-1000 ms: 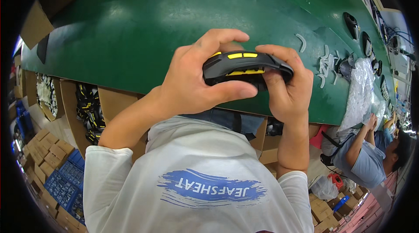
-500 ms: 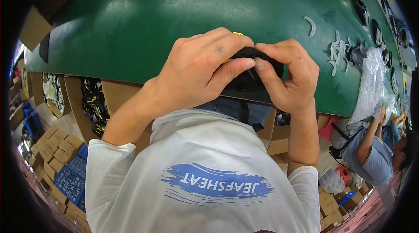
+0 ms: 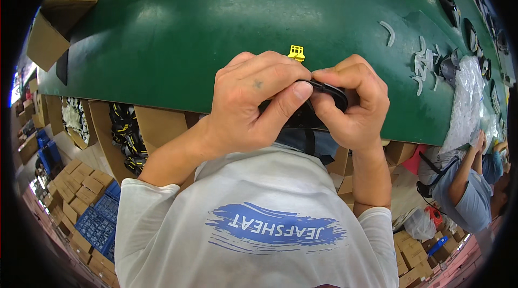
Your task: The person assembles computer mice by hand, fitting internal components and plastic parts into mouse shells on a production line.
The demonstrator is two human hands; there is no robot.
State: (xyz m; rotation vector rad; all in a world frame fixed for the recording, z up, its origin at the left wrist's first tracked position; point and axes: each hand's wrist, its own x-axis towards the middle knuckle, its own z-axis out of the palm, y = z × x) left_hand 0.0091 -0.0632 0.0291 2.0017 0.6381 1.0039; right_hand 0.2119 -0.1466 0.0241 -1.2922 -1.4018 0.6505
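Note:
My left hand (image 3: 259, 102) and my right hand (image 3: 353, 99) are closed on a black curved shell-like part (image 3: 330, 91) in front of my body. Both thumbs press at its edge from the near side, while the index fingers lie along the far side. Much of the part is hidden behind the fingers, so its exact kind does not show. Just beyond my left knuckles shows a yellow plastic clip-like piece (image 3: 295, 53); whether it lies on the green table (image 3: 216, 29) or joins the black part, I cannot tell.
Several clear curved strips (image 3: 423, 64) lie at the right, next to a plastic bag (image 3: 463, 99) and black shells (image 3: 448, 7). An open cardboard box (image 3: 48, 40) stands far left. Below the table edge, a box holds black-and-yellow parts (image 3: 127, 137). A co-worker (image 3: 467, 191) sits at the right.
Both hands have tilted the black part, and its rim now shows between them. My hands sit slightly lower, and more of the yellow piece is visible.

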